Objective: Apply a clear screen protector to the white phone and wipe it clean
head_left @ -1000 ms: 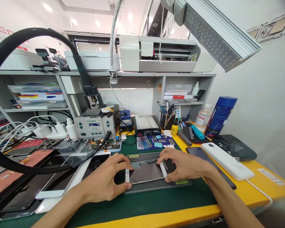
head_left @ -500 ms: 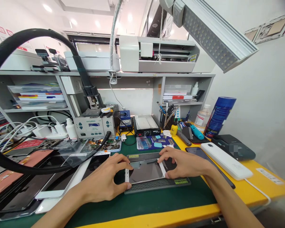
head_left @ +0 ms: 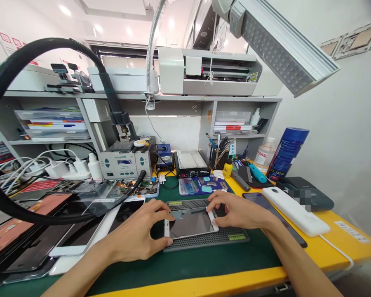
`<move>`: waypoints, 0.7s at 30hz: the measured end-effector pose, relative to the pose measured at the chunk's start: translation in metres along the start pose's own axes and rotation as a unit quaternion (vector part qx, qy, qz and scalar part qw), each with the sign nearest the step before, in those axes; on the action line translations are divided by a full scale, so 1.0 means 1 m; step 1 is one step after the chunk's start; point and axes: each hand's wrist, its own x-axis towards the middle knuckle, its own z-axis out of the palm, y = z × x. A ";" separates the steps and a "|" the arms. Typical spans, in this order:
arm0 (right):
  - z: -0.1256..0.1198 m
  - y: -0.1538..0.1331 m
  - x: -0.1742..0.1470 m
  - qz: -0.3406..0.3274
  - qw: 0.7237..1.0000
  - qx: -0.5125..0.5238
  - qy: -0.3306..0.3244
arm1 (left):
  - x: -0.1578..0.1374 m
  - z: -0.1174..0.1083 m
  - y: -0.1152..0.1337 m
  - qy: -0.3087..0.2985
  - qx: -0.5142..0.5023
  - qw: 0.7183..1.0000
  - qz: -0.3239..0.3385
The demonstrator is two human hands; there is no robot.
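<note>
A white-framed smartphone (head_left: 190, 223) lies face up, its dark screen showing, on a grey perforated mat (head_left: 200, 240). My left hand (head_left: 144, 231) grips the phone's left end, with the thumb at the near corner and the fingers at the far one. At the opposite end, my right hand (head_left: 235, 210) has the thumb and fingers closed on the white edge. The fingertips cover parts of the phone's corners. Under the mat spreads a dark green work mat (head_left: 198, 262).
Left of my hands lie several phones and a tablet beneath a black hose (head_left: 46, 218). Behind stand a hot air station (head_left: 123, 165) and a heating plate (head_left: 191, 163). To the right are a dark phone (head_left: 275, 218) and a white power bank (head_left: 295, 210). An LED lamp (head_left: 281, 53) hangs above.
The whole view has shifted slightly, so everything sits a little further right. My right thumb has moved a little up along the phone's edge. Both hands keep their hold.
</note>
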 end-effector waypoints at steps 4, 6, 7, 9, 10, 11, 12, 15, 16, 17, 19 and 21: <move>0.000 -0.003 0.002 0.001 1.000 0.005 0.006 | 0.000 -0.002 0.001 0.002 -0.003 1.000 0.000; 0.001 -0.004 0.003 0.004 1.000 0.008 0.003 | -0.001 -0.003 0.002 -0.001 -0.004 1.000 0.000; 0.001 -0.004 0.004 0.005 1.000 0.009 0.000 | -0.001 -0.003 0.001 -0.001 -0.005 1.000 0.000; 0.002 -0.005 0.005 0.005 1.000 0.010 -0.002 | -0.002 -0.003 0.000 0.001 -0.006 1.000 0.003; 0.003 -0.006 0.006 0.004 1.000 0.009 -0.002 | -0.002 -0.002 -0.001 0.004 -0.007 1.000 0.005; 0.005 -0.006 0.007 0.003 1.000 0.008 -0.002 | -0.002 0.000 -0.003 0.008 -0.007 1.000 0.009; 0.006 -0.006 0.008 0.003 1.000 0.008 -0.002 | -0.002 0.001 -0.005 0.014 -0.007 1.000 0.013; 0.011 -0.005 0.011 0.005 1.000 0.009 0.001 | -0.003 0.005 -0.009 0.027 -0.004 0.999 0.021; 0.013 -0.005 0.012 0.007 1.000 0.009 0.002 | -0.003 0.005 -0.011 0.031 -0.003 0.999 0.021; 0.014 -0.005 0.013 0.009 1.000 0.009 0.003 | -0.003 0.006 -0.012 0.036 -0.003 0.999 0.021; 0.015 -0.005 0.015 0.012 1.000 0.007 0.004 | -0.004 0.007 -0.013 0.044 -0.003 0.999 0.020; 0.014 -0.008 0.016 0.015 1.000 0.002 -0.002 | -0.005 0.008 -0.014 0.048 -0.004 0.999 0.020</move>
